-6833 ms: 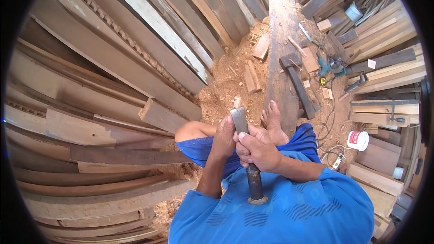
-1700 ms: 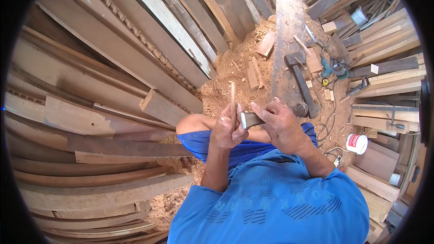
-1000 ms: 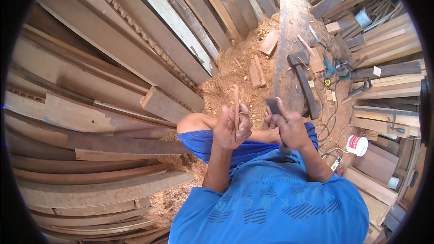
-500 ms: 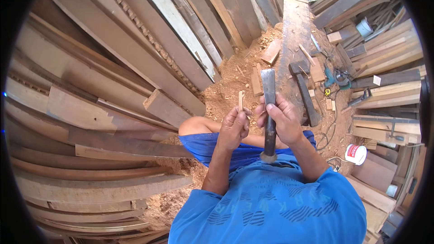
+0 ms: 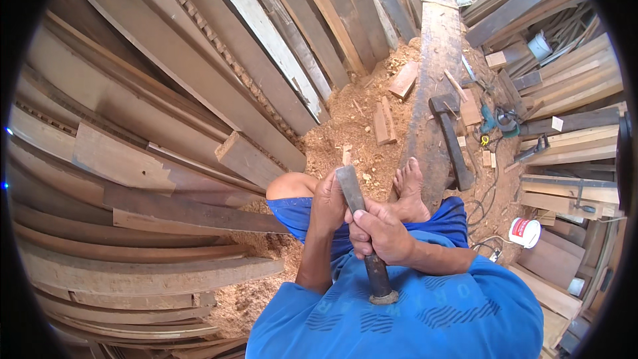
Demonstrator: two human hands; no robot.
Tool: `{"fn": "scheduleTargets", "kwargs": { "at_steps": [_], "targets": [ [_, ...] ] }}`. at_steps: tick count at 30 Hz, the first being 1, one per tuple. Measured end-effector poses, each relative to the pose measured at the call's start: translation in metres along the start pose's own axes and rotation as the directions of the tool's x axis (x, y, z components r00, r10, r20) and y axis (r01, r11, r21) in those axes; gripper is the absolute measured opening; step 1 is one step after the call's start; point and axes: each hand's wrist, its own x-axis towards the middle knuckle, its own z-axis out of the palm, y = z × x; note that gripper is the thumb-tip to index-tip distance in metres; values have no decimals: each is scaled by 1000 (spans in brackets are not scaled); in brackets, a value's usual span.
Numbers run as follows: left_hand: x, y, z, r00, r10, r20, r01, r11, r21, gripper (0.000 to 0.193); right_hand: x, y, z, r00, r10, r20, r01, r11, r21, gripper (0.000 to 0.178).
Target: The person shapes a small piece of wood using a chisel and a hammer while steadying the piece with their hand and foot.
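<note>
My right hand [image 5: 382, 234] is wrapped around the dark handle of a broad-bladed chisel [image 5: 353, 190]. The chisel tilts up and left, its butt end near my shirt and its blade crossing beside my left hand. In my left hand [image 5: 327, 207] is a small pale strip of wood [image 5: 346, 154], its tip showing above the fingers; the blade partly hides this hand. Whether the blade's edge touches the strip, I cannot tell. Beyond my bare foot, a dark tool with a heavy head and thick handle [image 5: 453, 149] lies by the long plank [image 5: 435, 53].
Tall boards [image 5: 179, 80] line the left and far sides. Wood blocks [image 5: 403, 80] lie among shavings on the ground. To the right are a teal power tool [image 5: 488, 119], a black cable [image 5: 493, 183], a white tub with a red label [image 5: 524, 231] and stacked timber [image 5: 571, 189].
My right hand has brought the chisel down and left, tilting it toward my left hand. The left hand has shifted slightly left and lower. My bare foot now shows.
</note>
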Motion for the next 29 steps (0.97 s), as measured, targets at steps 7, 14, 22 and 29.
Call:
{"fn": "scheduleTargets", "kwargs": {
  "at_steps": [7, 14, 22, 29],
  "targets": [
    [-27, -8, 11, 949, 141, 283, -287, 759, 584, 25, -20, -8, 3, 993, -75, -96, 73, 997, -26, 15],
    [-53, -28, 16, 941, -294, 170, 301, 953, -18, 33, -16, -53, -49, 820, -560, -115, 266, 553, -790, 17],
    [-22, -25, 35, 887, -108, 450, 290, 887, -358, 38, 16, -60, -60, 834, -546, -83, 286, 556, -781, 13],
    [3, -17, 29, 985, -43, 168, 114, 889, -444, 40, 22, -54, -47, 814, -536, -223, 364, 770, -525, 33]
  ]
}}
